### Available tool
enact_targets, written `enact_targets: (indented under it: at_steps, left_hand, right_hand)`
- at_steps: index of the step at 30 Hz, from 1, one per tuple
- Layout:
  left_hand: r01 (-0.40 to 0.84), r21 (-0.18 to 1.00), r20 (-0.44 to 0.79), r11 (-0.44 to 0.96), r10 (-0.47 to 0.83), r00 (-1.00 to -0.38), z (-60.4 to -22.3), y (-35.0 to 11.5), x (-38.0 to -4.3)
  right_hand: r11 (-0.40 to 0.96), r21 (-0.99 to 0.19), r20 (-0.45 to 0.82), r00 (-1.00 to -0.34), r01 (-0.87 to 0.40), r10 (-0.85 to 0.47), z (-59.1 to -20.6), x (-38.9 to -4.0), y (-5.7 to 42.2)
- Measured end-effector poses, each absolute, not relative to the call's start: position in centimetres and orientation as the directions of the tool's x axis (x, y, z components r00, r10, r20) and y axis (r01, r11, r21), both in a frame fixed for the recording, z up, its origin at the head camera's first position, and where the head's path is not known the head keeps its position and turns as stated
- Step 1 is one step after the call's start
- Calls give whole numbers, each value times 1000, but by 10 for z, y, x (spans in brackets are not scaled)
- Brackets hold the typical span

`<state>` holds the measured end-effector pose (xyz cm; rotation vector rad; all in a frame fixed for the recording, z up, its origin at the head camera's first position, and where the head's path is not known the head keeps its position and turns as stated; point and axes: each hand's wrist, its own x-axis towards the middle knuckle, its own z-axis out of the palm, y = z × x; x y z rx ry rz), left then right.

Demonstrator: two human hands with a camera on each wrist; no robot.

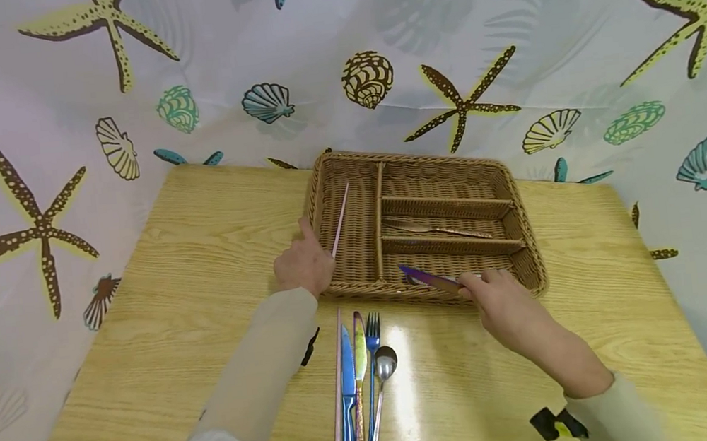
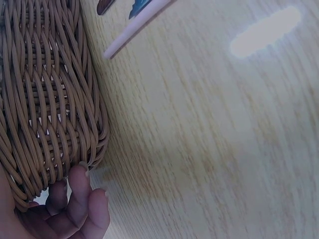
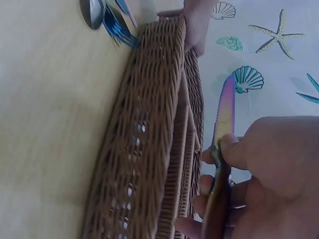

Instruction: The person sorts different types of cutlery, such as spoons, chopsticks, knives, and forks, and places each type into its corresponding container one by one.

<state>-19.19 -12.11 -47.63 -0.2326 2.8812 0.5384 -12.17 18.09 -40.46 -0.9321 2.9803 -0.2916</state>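
My left hand (image 1: 303, 261) grips the near left corner of a divided wicker basket (image 1: 380, 285), its fingers (image 2: 79, 191) curled against the outer wall. A rainbow-coloured table knife (image 3: 225, 112) with a serrated edge is in my right hand (image 1: 505, 305), thumb pressed near the base of the blade. That knife slants over the front right compartment, blade pointing left. A pink chopstick (image 1: 340, 218) lies in the long left compartment. In the middle right compartment rests a copper-coloured knife (image 1: 437, 228). The knife and hand partly hide the front compartment's contents.
Before the basket, a row lies lengthwise on the wooden table (image 1: 220, 226): a pink chopstick (image 1: 339, 392), a blue knife (image 1: 346, 377), a multicoloured knife (image 1: 359, 355), a blue fork (image 1: 372, 332) and a silver spoon (image 1: 385, 363). A shell-print cloth (image 1: 309, 26) hangs behind.
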Motion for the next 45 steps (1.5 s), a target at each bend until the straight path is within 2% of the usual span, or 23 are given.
enact_targets:
  at_steps: [6, 13, 21, 34, 40, 45]
  left_hand:
    - [-192, 342, -224, 920, -119, -967, -476, -122, -193]
    - [-197, 340, -232, 919, -121, -965, -479, -123, -193]
    - [-192, 354, -216, 915, -120, -969, -479, -123, -192]
    - [-211, 353, -228, 911, -135, -964, -481, -123, -195]
    - [-211, 347, -237, 914, -133, -962, -478, -123, -194]
    - [-217, 347, -235, 912, -139, -962, -477, -123, -194]
  right_hand:
    - [833, -90, 101, -837, -547, -538, -395, -153, 188]
    - [820, -100, 62, -826, -564, -560, -403, -199, 182]
    - [847, -190, -24, -860, -497, -510, -417, -238, 177]
    - [807, -374, -136, -833, -458, -536, -438, -269, 169]
    - [845, -432, -277, -845, -315, -457, -447, -280, 168]
    - [873, -419, -367, -834, -248, -413, -451, -285, 168]
